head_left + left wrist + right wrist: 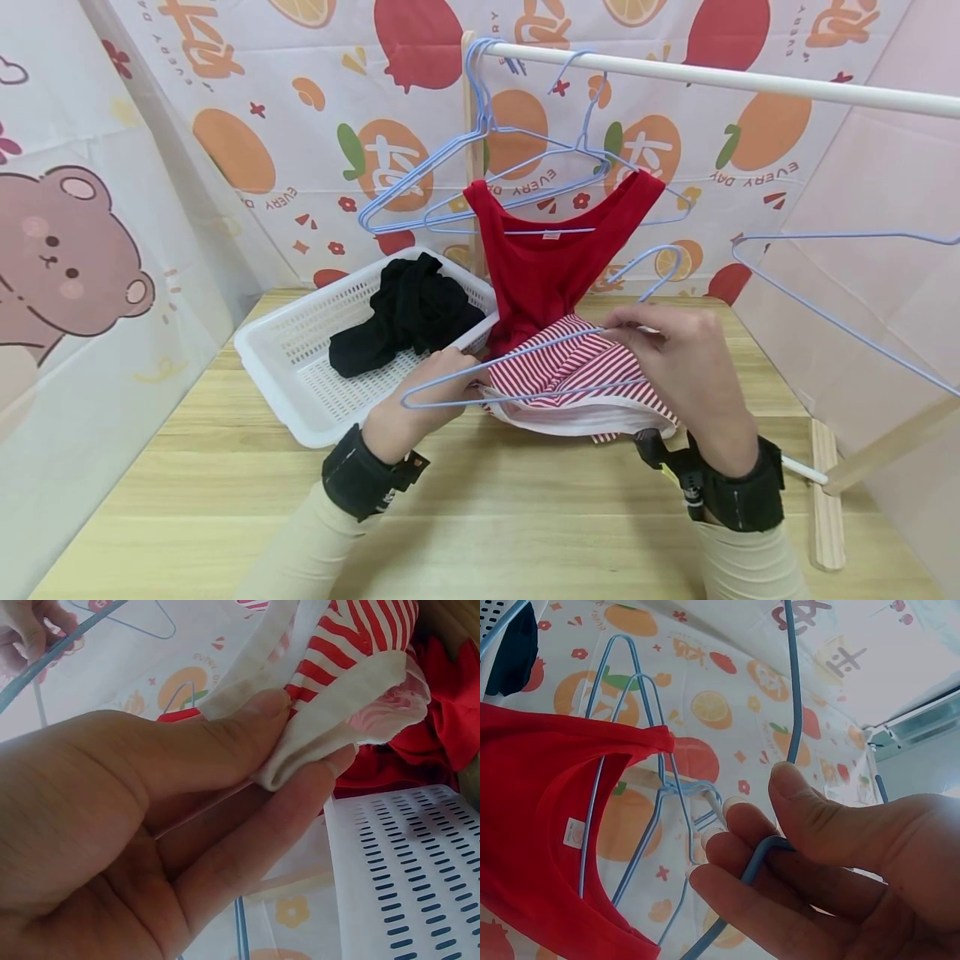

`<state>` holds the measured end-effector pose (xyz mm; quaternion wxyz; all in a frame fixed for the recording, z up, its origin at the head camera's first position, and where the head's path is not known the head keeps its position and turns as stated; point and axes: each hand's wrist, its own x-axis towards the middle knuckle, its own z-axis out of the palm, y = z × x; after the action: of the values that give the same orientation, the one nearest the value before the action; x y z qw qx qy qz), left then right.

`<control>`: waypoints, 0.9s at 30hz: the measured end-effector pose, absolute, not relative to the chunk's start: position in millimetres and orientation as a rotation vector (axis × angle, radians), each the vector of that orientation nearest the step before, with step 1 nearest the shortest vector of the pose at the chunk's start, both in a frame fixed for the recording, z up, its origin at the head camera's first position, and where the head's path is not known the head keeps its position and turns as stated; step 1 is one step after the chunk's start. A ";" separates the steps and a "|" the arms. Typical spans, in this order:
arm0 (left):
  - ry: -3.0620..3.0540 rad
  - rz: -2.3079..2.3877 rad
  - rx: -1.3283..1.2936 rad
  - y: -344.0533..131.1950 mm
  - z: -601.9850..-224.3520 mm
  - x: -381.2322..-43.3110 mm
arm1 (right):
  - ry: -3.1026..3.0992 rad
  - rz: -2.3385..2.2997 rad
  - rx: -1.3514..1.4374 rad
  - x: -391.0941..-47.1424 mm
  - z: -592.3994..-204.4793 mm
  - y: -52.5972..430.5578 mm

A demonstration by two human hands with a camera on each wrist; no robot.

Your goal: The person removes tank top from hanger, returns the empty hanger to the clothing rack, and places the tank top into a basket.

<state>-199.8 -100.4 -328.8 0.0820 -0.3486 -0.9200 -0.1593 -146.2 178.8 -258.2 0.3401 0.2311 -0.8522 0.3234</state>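
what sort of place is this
Likely a clothes-hanging corner, perhaps staged: a white rail with blue hangers, a red sleeveless top on one of them, and a white basket holding black clothing.

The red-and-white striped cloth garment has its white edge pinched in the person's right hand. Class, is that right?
Wrong hand: the left hand pinches the striped garment by its white edge, as the left wrist view shows; the right hand holds a thin blue hanger.
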 end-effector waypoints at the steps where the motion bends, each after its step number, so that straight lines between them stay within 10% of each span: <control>1: -2.733 -0.478 -1.055 -100.5 -328.8 -199.7 | -2.217 0.838 0.600 -146.4 -258.2 179.0; 27: -2.930 -0.500 -0.961 -112.3 -318.1 -182.3 | -2.213 0.828 0.608 -149.9 -258.1 183.5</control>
<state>-182.3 -112.3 -318.1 0.0090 -0.3076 -0.9379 -0.1602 -149.9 183.5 -258.1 0.3439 0.2342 -0.8517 0.3185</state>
